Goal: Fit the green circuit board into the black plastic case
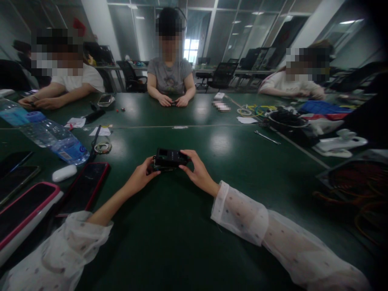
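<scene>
A black device point(171, 158) is held by its two ends between the hands, its upper face tipped into view. Its left end is pinched by the fingers and thumb of the left hand point(141, 173); its right end is gripped by the right hand point(198, 171), with fingers along the far edge and thumb at the near one. Whether its underside is touching the table point(182, 226) cannot quite be made out.

Around the hands, green tabletop is seen on the near side, between the sleeves, and on the far side as far as the seam point(212, 126). To the left, the room is bounded by a red-edged phone point(87, 186), with a white case point(64, 173) set just beside it and a water bottle point(65, 141) beyond. A bracelet-like coil point(102, 148) is placed farther forward. More room is left on the right, where a wrench point(267, 138) is laid near the seam and the side is bordered by a white plastic piece point(342, 141) and dark cables point(287, 117). Across the table, a small dark object is held by a co-worker in grey point(170, 76).
</scene>
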The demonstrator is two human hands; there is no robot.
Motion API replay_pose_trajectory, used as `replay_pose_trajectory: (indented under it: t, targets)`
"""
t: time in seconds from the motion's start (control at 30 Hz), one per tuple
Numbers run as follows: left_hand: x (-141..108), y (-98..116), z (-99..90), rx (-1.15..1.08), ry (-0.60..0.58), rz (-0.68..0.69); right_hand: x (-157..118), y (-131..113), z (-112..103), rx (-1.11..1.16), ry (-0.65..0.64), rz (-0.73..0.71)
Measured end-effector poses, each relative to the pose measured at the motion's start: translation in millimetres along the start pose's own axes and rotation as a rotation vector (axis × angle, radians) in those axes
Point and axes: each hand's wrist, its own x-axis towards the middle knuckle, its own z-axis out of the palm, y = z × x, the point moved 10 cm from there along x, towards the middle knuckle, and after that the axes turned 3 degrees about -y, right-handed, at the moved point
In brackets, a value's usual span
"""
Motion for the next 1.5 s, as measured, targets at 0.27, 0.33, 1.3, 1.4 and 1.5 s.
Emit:
replay_pose_trajectory:
  t: [0.27, 0.33, 1.3, 1.4, 1.5]
  targets:
    - [0.1, -1.1, 0.5, -0.027, 0.005, 0.003, 1.3, 0.9, 7.7, 0.004, -0.069, 0.016]
    - [-0.5, -3.0, 1.1, -0.045, 0.016, -0.002, 1.2, 1.5, 9.4, 0.009, -0.088, 0.02]
    - [-3.7, 2.4, -1.3, -0.024, 0.04, -0.017, -2.5, -0.7, 24.6, -0.108, -0.221, 0.025]
    - [-3.6, 4.5, -1.1, 0.0, 0.034, -0.018, -3.4, 0.1, 28.3, -0.11, -0.251, 0.018]
    - [-3.2, 4.9, -1.1, 0.017, 0.041, -0.016, -3.8, 2.4, 29.1, -0.109, -0.257, 0.025]
